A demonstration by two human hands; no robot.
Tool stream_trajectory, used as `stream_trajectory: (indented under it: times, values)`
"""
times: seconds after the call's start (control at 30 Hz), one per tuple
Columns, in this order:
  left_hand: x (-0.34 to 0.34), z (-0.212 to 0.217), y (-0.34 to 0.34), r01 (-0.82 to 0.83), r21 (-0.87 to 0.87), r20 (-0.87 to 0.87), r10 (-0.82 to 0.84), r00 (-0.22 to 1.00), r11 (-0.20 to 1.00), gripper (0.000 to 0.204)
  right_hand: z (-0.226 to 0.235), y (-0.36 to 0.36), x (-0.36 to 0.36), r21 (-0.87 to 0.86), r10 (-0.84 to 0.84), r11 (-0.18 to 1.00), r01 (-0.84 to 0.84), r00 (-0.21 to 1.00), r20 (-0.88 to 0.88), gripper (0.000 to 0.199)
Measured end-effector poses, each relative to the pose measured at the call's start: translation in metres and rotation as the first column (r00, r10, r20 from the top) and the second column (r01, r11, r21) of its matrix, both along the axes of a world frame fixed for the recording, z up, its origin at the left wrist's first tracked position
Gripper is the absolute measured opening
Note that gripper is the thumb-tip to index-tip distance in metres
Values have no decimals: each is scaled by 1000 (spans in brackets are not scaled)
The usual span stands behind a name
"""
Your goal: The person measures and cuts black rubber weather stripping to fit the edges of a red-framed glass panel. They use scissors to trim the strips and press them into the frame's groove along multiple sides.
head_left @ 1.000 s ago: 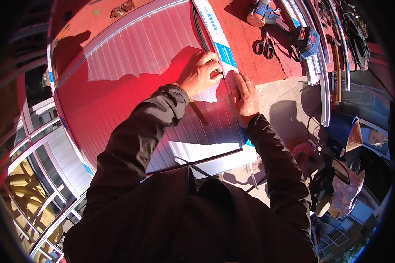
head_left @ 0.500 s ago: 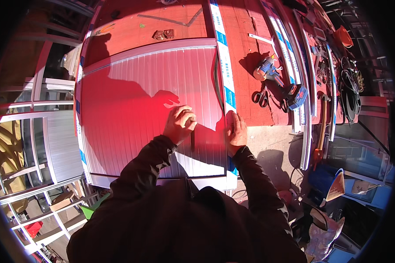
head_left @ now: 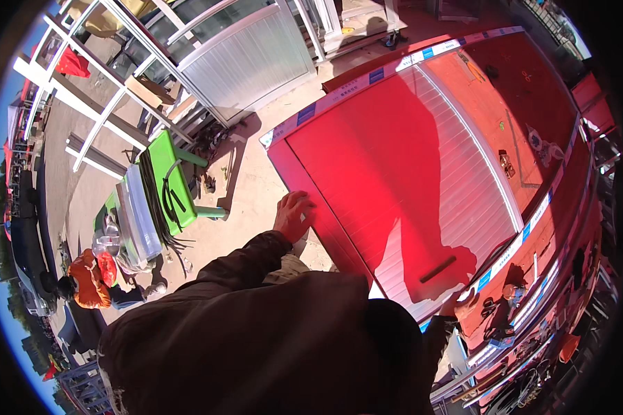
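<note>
A white-framed door panel (head_left: 367,187) with ribbed silvery infill lies on a red-covered table, partly in my shadow. My left hand (head_left: 295,213) is at the near-left edge of its bottom rail, fingers apart and nothing visible in them. My right hand (head_left: 457,303) rests at the right rail (head_left: 491,275), which carries blue-and-white film; its fingers are stretched out and its lower part is partly hidden by the sleeve. A short dark bar (head_left: 437,269) lies on the infill near my right hand.
Left of the table stands a green stool (head_left: 165,166) with black rubber strips (head_left: 160,200) draped on it. Beyond are white frames (head_left: 249,62). On the right lie scissors (head_left: 489,306), a cordless drill (head_left: 513,293) and long profiles. An orange bag (head_left: 88,280) sits far left.
My view and body have turned left. My left hand has left its place above the infill for the bottom rail's edge, its fingers uncurled. My right hand stays at the right rail.
</note>
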State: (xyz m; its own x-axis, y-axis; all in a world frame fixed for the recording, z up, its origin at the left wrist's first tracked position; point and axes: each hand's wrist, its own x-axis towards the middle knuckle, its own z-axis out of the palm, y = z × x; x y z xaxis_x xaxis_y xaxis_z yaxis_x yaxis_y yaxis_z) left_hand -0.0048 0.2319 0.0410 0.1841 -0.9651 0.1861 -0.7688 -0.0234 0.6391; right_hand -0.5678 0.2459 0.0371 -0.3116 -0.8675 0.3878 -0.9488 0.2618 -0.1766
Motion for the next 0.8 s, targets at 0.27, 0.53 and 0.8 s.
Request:
stream_trajectory:
  times: [0.27,0.53,0.8]
  values:
    - [147,-65,118,-410,205,-57,429,901,889,29,-9,-40,315,222,464,755,-617,742,484,54]
    - [272,-133,259,-667,699,165,849,502,258,41,-48,-85,498,195,785,505,-841,542,301,71]
    - [396,-210,307,-825,563,226,950,215,53,33,-42,-92,520,294,768,558,-776,617,172,78]
